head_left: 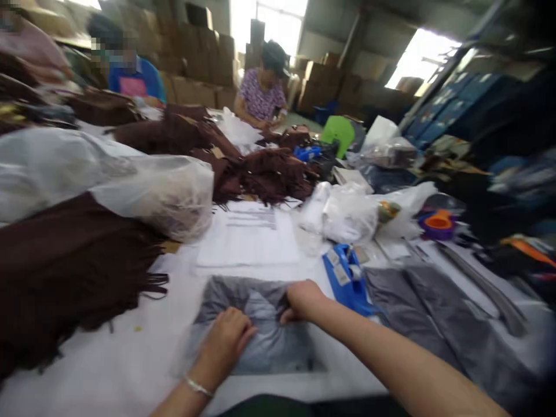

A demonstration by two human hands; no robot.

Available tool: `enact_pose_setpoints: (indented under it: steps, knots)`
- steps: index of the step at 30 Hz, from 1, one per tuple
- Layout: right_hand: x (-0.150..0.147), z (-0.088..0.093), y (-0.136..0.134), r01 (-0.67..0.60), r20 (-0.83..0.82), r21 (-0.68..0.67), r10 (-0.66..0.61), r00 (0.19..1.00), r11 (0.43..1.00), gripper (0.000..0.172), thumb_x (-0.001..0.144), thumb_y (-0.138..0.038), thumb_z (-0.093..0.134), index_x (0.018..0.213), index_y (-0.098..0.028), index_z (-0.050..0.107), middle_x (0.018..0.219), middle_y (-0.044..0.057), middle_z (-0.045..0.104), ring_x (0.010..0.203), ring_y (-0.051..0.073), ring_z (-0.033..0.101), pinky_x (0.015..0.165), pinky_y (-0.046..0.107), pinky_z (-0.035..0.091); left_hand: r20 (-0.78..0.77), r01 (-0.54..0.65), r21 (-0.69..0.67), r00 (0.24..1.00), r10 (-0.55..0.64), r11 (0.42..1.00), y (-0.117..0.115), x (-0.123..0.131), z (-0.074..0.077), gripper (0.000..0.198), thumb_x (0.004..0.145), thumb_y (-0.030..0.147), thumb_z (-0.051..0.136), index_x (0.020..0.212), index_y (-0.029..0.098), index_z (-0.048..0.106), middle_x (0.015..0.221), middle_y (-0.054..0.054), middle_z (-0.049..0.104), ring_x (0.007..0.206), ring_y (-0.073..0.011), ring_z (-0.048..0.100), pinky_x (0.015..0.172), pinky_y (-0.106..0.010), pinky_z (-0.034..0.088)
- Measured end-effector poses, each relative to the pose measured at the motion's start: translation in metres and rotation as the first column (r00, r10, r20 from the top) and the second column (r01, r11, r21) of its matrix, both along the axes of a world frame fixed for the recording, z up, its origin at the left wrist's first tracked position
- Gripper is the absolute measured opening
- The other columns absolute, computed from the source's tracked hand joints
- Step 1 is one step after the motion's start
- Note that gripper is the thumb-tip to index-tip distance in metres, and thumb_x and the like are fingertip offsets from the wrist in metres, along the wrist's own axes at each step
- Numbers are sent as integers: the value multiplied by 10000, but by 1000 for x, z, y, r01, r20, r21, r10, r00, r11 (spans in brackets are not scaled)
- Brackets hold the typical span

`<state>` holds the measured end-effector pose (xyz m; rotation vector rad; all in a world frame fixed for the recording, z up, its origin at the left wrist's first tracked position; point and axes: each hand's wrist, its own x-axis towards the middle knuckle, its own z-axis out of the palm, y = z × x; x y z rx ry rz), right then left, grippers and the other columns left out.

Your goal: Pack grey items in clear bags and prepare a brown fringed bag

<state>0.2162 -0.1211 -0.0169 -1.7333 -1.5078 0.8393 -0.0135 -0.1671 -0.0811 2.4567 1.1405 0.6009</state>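
Note:
A grey piece of folded fabric (pixel 278 353), partly covered by what looks like a clear plastic bag, lies in front of me on the white table. My left hand (pixel 229 336) has its fingers curled at the fabric's left half, with a pale bracelet on the wrist. At the upper right edge, my right hand (pixel 302 301) is closed, thumb against fingers, pinching the edge there. Whether that edge is cloth or plastic is blurred.
A blue tape dispenser (pixel 345 278) stands to the right, beside more grey fabric (pixel 421 301). White printed paper (pixel 249 234) lies ahead. Brown fringed cloth (pixel 65 266) and a plastic bag (pixel 174 191) fill the left. Several people sit across the table, including one in a purple top (pixel 260 95).

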Motion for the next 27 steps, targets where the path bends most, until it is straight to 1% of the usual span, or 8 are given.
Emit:
enact_pose_setpoints:
  steps: [3,5,7,10,12,14,19,27]
  knots:
    - [36,18,-11,28,57,-84,-23,998,996,355,579,-414,830,480,-201,563,508,9,548,701,206,589,736,349,438,32,33,40,999,-35,999,11,-6,-8,216,920,320,502,772,172,556,767,-39,569,770,-210,505,710,-363,382]
    - [37,29,-25,-29,-38,-113,25,999,993,277,667,-463,757,626,-206,661,535,6,575,674,194,581,725,341,431,44,22,59,999,-25,998,12,-9,-8,213,911,325,521,764,176,559,757,-31,572,766,-209,517,714,-364,381]
    - [22,33,-49,-75,-365,-100,34,930,992,284,769,-456,664,905,-209,693,648,4,627,655,164,572,726,328,439,63,2,71,998,-6,997,11,-8,-3,199,903,319,537,763,182,567,755,-22,583,767,-206,535,741,-372,387]
    - [-13,25,-91,17,-879,-85,-83,470,996,372,770,-331,690,1114,-203,626,751,2,625,838,168,587,891,342,418,127,-20,95,992,7,995,5,-4,13,96,904,270,532,894,202,598,844,-15,625,845,-204,568,854,-409,387]
    - [-32,18,-113,72,-970,-152,-163,182,986,369,762,-255,706,1116,-196,623,735,-6,598,972,176,568,1009,368,352,179,-8,111,984,-12,994,-3,1,29,162,906,241,522,1055,224,581,966,-22,641,953,-209,568,952,-436,358]
    - [-45,14,-125,66,-975,-219,-220,20,974,364,753,-212,716,1105,-190,627,722,-15,581,996,172,562,1045,383,325,218,36,110,974,-59,993,-12,7,47,257,904,231,520,1160,237,541,1062,-33,633,1039,-210,548,1024,-454,319]
    - [-52,14,-130,22,-958,-279,-276,-79,960,386,729,-194,736,1099,-190,626,726,-23,576,895,142,568,973,327,387,287,122,114,946,-150,986,-30,19,78,272,896,190,531,1165,227,540,1041,-43,642,1047,-198,541,1069,-478,276]
    - [-63,14,-134,-10,-953,-284,-283,-111,959,377,746,-175,718,1111,-171,621,758,-10,596,830,119,555,872,261,408,334,115,195,926,-176,974,-35,17,81,205,877,105,542,1028,221,616,867,-2,673,904,-156,585,1054,-456,288]
